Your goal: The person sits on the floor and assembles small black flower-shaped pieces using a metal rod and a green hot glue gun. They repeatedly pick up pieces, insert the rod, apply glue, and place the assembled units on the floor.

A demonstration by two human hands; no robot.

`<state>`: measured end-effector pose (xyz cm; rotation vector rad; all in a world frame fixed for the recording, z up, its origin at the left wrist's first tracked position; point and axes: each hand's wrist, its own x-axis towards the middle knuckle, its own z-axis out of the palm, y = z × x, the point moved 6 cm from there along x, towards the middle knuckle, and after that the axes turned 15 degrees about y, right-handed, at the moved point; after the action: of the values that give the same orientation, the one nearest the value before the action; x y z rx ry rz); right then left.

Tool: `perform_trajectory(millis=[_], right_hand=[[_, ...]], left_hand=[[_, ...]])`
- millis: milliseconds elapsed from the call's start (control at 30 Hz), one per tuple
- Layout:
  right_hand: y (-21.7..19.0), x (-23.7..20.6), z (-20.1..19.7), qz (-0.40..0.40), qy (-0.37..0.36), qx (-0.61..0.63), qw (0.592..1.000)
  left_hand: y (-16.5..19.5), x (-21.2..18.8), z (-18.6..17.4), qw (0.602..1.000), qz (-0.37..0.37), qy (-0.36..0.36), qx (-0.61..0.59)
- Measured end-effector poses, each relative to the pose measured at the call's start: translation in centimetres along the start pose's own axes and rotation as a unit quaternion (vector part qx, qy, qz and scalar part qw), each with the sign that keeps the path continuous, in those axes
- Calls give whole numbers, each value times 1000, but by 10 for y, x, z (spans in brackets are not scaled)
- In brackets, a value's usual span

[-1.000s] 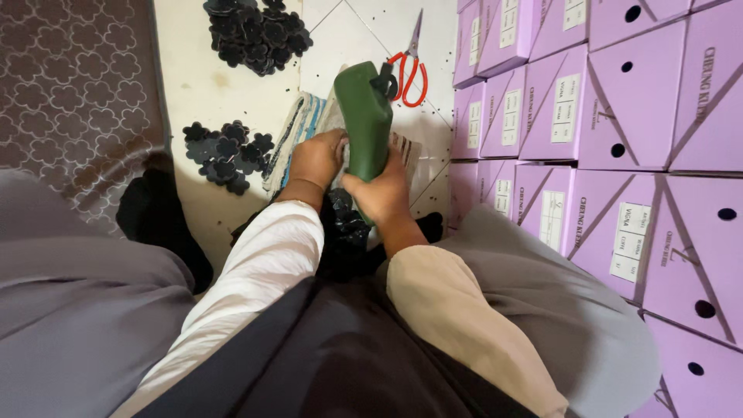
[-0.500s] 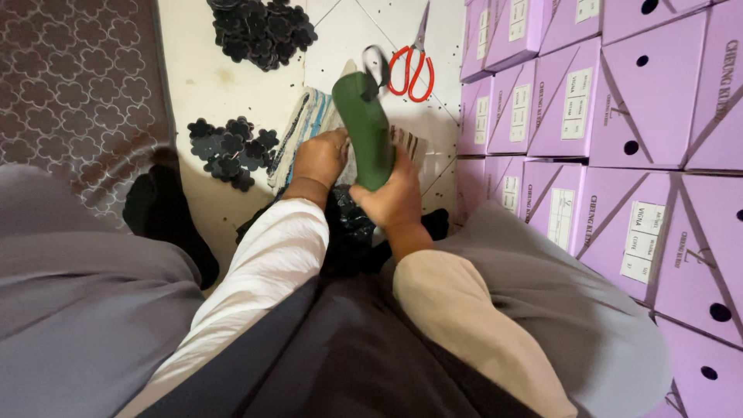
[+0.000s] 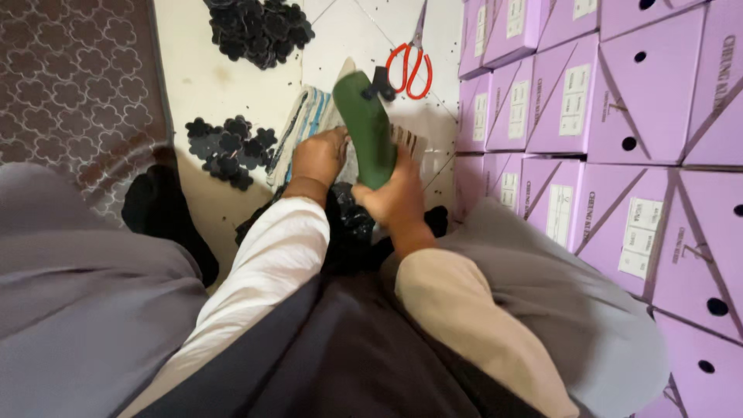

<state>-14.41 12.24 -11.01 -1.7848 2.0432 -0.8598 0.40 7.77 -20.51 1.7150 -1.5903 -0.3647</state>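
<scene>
A long green sole-shaped piece [image 3: 364, 128] stands tilted over the floor in the middle of the view, its far end pointing away from the person, with a small black flower-shaped piece [image 3: 380, 83] sitting at its upper right edge. The right hand [image 3: 396, 197] has its grip closed around the lower end of the green piece, thumb and fingers wrapped on it. The left hand [image 3: 319, 157] is just to the left of it, fingers curled down onto a striped folded cloth [image 3: 303, 124] that lies on the floor beneath; whether it holds anything in its grip cannot be told.

Below the hands a heap of black material [image 3: 350, 220] lies between the person's knees. On the pale tiled floor [image 3: 201, 85], a cluster of black flower shapes [image 3: 230, 147] lies left of the cloth, and a larger pile [image 3: 259, 27] farther off. Red-handled scissors [image 3: 410, 62] lie beyond the green piece. Stacked lilac boxes [image 3: 604, 116] line the right side, and a patterned brown rug [image 3: 77, 85] covers the left.
</scene>
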Motion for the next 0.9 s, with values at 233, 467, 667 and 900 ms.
perform_trajectory(millis=[233, 467, 667, 900], right_hand=[[-7, 9, -10, -60, 125, 158, 978], [-15, 5, -5, 4, -1, 63, 998], [-16, 6, -14, -72, 98, 135, 983], [-18, 6, -9, -13, -18, 59, 998]], left_hand=[[-2, -10, 1, 999, 17, 28, -14], [0, 2, -2, 1000, -29, -12, 0], [-3, -6, 2, 1000, -5, 1, 4], [3, 3, -2, 998, 48, 17, 26]])
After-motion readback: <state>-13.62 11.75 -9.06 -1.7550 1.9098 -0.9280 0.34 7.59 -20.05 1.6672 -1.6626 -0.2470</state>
